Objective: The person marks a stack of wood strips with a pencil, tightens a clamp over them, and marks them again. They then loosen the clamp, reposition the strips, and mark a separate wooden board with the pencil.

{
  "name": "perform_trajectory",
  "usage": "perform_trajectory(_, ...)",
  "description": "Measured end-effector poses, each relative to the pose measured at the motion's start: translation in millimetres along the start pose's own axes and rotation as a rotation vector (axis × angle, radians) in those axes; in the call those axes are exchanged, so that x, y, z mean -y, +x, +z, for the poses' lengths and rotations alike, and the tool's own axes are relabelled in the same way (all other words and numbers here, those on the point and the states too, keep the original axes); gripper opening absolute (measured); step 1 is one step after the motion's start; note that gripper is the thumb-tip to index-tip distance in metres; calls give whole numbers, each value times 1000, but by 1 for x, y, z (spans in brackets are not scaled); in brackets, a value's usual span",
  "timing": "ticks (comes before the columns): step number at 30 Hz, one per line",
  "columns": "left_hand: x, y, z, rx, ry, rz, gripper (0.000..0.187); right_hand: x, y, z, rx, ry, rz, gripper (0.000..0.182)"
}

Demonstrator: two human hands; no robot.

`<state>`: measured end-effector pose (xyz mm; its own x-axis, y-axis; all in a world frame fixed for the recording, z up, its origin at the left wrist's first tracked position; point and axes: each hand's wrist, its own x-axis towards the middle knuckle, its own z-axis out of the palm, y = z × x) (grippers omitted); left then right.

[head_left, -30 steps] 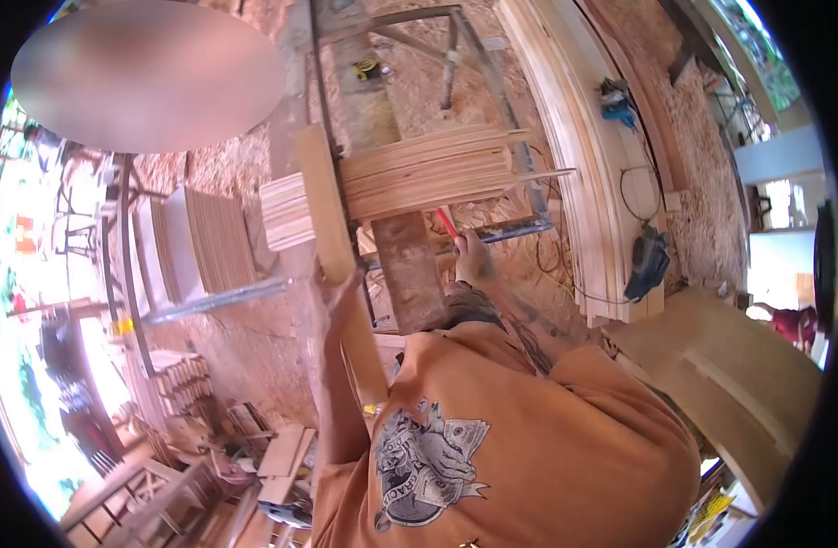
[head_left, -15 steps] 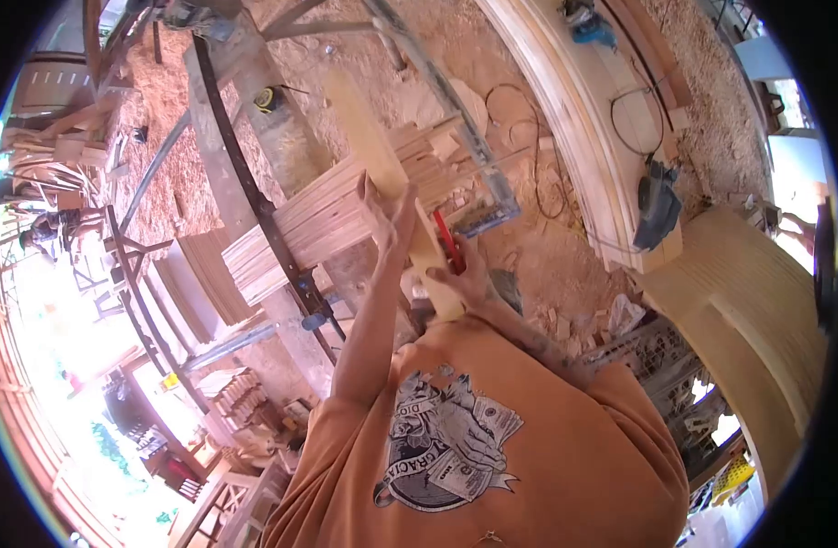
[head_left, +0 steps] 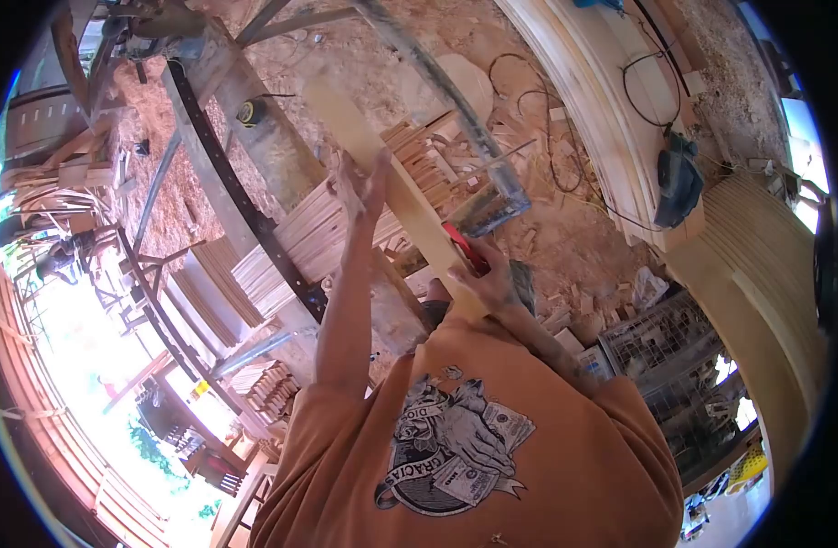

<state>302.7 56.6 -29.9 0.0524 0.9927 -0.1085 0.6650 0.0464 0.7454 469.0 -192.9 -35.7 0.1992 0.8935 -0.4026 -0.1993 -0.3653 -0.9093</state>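
A long pale wooden board (head_left: 413, 212) slants away from my chest, its near end against my shirt. My left hand (head_left: 359, 190) grips the board's left edge partway up, with fingers and thumb around it. Lower down, my right hand (head_left: 490, 281) is closed around a red and black hand tool (head_left: 466, 248) at the board's right edge, its fingers reaching onto the board. The tool's exact kind is hidden by the hand. Beneath the board lies a stack of thin wooden strips (head_left: 296, 236).
A dark metal rail (head_left: 220, 164) runs along the left of the bench. A yellow and black tape measure (head_left: 250, 113) lies beyond it. On the right, a dark power tool (head_left: 678, 181) rests on long curved wooden pieces (head_left: 588, 110). Shavings and offcuts cover the floor.
My hands are farther apart along the board: the left is higher up it and the right nearer my body. The board shows more of its broad face, and the view has shifted slightly.
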Motion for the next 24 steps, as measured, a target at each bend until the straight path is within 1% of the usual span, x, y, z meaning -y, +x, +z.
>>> perform_trajectory(1,-5,-2,-1,-20,-7,35,64,-2,-1,3,-5,69,18,62)
perform_trajectory(2,-10,-1,-1,-40,-17,73,62,-2,-1,2,13,32,37,63)
perform_trajectory(5,-24,-2,-2,-5,-214,74,54,5,-1,-3,38,-59,71,62)
perform_trajectory(7,-20,-1,1,-55,-162,155,51,0,-1,-2,20,-76,59,60)
perform_trajectory(8,-19,0,2,-82,-136,196,50,-1,-1,-2,27,-37,76,60)
perform_trajectory(11,-24,2,-3,-10,-102,103,46,0,-1,-3,38,41,101,58)
perform_trajectory(14,-21,5,2,21,-238,16,45,-10,2,-2,40,79,82,57)
perform_trajectory(15,-11,6,5,-76,-90,82,45,-9,3,-1,39,109,83,58)
perform_trajectory(16,13,7,12,-168,50,152,46,-8,4,-1,30,135,80,59)
perform_trajectory(17,32,14,20,-227,124,179,50,-11,-1,17,-75,294,161,57)
perform_trajectory(18,48,13,15,-187,100,138,55,-16,-4,36,-194,458,225,55)
perform_trajectory(19,66,15,15,-147,55,103,59,-11,1,30,-139,289,162,57)
perform_trajectory(20,82,20,20,-111,-14,77,64,-6,0,19,-58,37,59,60)
perform_trajectory(21,88,24,23,-78,-80,54,68,-2,-1,13,-19,-137,-11,62)
perform_trajectory(22,95,29,27,-54,-134,44,73,-4,-5,11,-3,-210,-44,65)
perform_trajectory(23,98,31,30,-36,-176,43,78,-6,-10,11,-14,-209,-55,67)
perform_trajectory(24,108,35,32,-25,-204,46,82,-17,-9,14,-58,-143,-76,67)
